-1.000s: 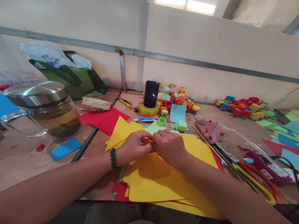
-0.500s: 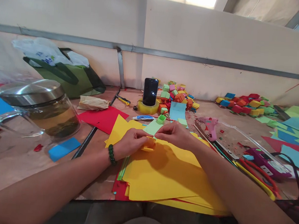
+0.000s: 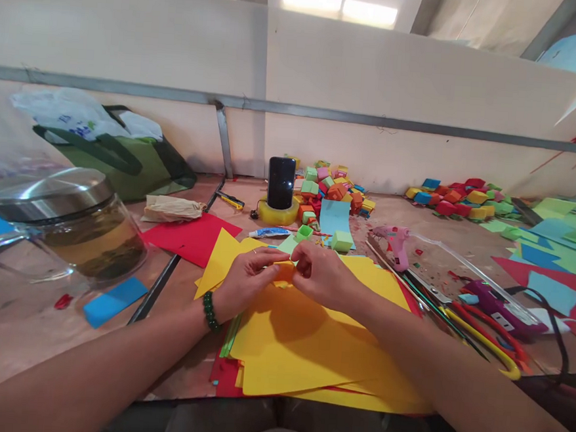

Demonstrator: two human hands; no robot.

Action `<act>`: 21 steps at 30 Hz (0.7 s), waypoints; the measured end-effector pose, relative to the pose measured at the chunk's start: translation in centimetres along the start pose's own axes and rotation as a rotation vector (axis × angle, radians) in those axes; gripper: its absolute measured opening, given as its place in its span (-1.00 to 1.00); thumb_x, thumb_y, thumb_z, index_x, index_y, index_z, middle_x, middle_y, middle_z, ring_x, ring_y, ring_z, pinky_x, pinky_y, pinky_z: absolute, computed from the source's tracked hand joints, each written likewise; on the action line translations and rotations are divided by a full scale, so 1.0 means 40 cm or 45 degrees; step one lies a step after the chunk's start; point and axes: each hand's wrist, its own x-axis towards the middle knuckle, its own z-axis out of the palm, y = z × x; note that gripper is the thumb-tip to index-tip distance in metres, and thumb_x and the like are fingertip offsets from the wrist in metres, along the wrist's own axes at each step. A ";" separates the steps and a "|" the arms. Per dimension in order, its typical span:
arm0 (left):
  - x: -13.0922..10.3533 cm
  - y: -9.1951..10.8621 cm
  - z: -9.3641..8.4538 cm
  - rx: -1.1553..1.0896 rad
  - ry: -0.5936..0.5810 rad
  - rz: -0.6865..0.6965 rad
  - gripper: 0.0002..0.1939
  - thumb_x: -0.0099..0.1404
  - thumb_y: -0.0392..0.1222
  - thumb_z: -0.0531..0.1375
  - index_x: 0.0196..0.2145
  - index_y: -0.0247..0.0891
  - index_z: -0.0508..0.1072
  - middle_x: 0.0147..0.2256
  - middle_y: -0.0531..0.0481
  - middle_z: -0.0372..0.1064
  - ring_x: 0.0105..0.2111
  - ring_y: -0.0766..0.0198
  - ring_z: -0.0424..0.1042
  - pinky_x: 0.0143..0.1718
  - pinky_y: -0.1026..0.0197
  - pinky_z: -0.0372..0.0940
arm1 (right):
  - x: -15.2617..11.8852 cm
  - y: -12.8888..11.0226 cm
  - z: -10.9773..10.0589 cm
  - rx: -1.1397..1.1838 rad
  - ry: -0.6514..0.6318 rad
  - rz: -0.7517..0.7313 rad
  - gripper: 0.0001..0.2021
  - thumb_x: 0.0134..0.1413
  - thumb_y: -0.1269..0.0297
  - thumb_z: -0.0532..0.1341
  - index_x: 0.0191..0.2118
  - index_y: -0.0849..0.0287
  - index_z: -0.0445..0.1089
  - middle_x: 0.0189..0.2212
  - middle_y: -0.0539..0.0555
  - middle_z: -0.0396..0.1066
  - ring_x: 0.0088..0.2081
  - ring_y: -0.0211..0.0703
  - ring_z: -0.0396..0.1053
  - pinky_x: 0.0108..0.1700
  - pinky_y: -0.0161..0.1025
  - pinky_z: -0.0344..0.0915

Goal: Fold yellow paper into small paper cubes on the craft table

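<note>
Bare right hand has curled inward, pinching with bare left hand one small orange-yellow folded paper, likely unfinished, above stacked yellow sheets at the front edge of the brown desk, while coloured paper cubes near its back edge look finished.

No wording can be read. The white plastic bag at the upper left bears blue lettering, and the small tube near the centre seems printed too, but both are too blurred to make out.
</note>
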 end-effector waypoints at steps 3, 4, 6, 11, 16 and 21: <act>-0.001 0.000 0.002 -0.018 0.052 -0.015 -0.76 0.09 -0.18 0.20 -0.30 -0.22 0.62 -0.19 -0.12 0.51 -0.11 0.10 0.45 -0.07 0.09 0.36 | -0.001 0.006 0.009 -0.110 0.108 -0.064 -0.87 -0.11 0.55 0.14 -0.41 0.18 0.27 -0.60 -0.05 0.38 -0.57 -0.31 0.29 -0.46 -0.37 0.11; -0.001 0.000 0.001 -0.020 0.055 -0.021 -0.76 0.09 -0.18 0.20 -0.30 -0.22 0.62 -0.19 -0.12 0.52 -0.10 0.09 0.44 -0.06 0.08 0.36 | -0.002 0.007 0.010 -0.165 0.139 -0.092 -0.89 -0.08 0.53 0.14 -0.43 0.19 0.28 -0.59 -0.02 0.39 -0.56 -0.30 0.30 -0.46 -0.37 0.12; -0.001 -0.001 0.000 -0.018 0.057 -0.012 -0.76 0.09 -0.19 0.20 -0.29 -0.23 0.62 -0.19 -0.12 0.52 -0.09 0.09 0.44 -0.01 0.06 0.33 | -0.005 0.008 0.011 -0.276 0.198 -0.134 -0.92 -0.02 0.49 0.14 -0.45 0.20 0.31 -0.57 0.02 0.42 -0.53 -0.27 0.33 -0.44 -0.36 0.12; 0.001 -0.005 -0.005 0.001 0.050 0.057 -0.75 0.09 -0.20 0.19 -0.29 -0.19 0.63 -0.20 -0.10 0.54 -0.08 0.09 0.44 0.04 0.03 0.30 | -0.010 0.013 0.008 -0.406 0.265 -0.231 -0.86 0.05 0.42 0.12 -0.48 0.22 0.36 -0.60 0.04 0.41 -0.54 -0.28 0.31 -0.44 -0.36 0.10; -0.001 -0.005 -0.005 0.018 0.062 0.078 -0.75 0.11 -0.20 0.19 -0.28 -0.21 0.62 -0.19 -0.12 0.53 -0.11 0.09 0.46 0.00 0.02 0.33 | -0.010 0.009 -0.009 -0.258 0.238 -0.271 -0.87 0.08 0.40 0.13 -0.42 0.22 0.41 -0.61 0.00 0.39 -0.57 -0.32 0.27 -0.47 -0.38 0.09; -0.006 -0.007 0.000 0.062 0.044 0.065 -0.74 0.10 -0.23 0.18 -0.27 -0.20 0.62 -0.17 -0.13 0.52 -0.11 0.11 0.46 -0.06 0.07 0.37 | -0.011 0.010 -0.012 -0.281 0.235 -0.348 -0.91 0.04 0.42 0.18 -0.35 0.20 0.45 -0.53 0.00 0.43 -0.55 -0.35 0.29 -0.45 -0.39 0.11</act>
